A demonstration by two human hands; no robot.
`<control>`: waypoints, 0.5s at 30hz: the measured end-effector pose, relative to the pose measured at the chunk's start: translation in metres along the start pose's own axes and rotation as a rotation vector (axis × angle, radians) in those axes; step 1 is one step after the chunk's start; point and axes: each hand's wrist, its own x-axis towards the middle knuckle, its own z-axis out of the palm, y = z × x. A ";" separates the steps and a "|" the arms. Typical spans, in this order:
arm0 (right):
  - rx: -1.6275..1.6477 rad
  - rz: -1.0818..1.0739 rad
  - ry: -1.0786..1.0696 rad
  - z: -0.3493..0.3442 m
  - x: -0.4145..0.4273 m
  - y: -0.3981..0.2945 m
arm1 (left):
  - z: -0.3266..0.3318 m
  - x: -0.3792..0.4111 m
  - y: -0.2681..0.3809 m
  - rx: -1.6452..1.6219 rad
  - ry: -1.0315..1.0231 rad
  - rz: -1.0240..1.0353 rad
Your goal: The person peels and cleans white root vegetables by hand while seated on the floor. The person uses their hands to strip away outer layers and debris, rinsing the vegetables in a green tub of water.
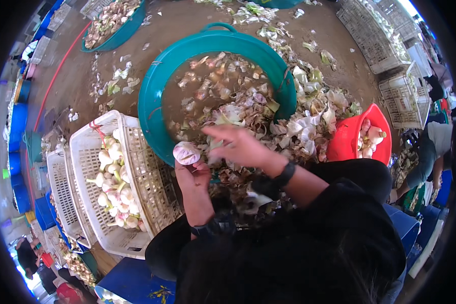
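Note:
My left hand [193,176] holds up a purple-streaked white garlic bulb [186,153] in its fingers, near the close rim of a large green tub [152,87]. To the right of the bulb is my right hand [235,146], somewhat blurred, its fingers apart over garlic skins [243,110] and no object seen in it. Murky water with loose skins and garlic pieces fills much of the tub. At the left, a white plastic crate [95,171] holds trimmed garlic bulbs [117,190]. A red bucket [345,140] with several bulbs stands beside my right knee.
Peeled skins [307,117] are heaped against the tub's right side and scattered over the wet floor. Another green tub [127,32] of garlic stands at the upper left. White crates [368,41] line the upper right. A blue container [136,281] lies lower left. People work at both edges.

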 end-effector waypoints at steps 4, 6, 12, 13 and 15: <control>0.498 0.446 0.071 0.014 0.005 0.031 | 0.006 0.005 -0.020 0.048 -0.131 -0.128; 0.632 0.555 0.147 0.009 0.001 0.051 | 0.003 0.001 -0.014 0.025 -0.183 -0.033; 1.377 0.605 -0.042 -0.014 -0.001 0.021 | 0.031 -0.027 -0.043 0.926 -0.182 0.767; 1.393 0.493 -0.027 -0.034 0.000 0.021 | 0.028 -0.025 -0.046 0.904 -0.253 0.863; 1.791 -0.094 -0.425 -0.090 -0.004 -0.001 | 0.027 -0.017 -0.037 0.941 -0.181 0.865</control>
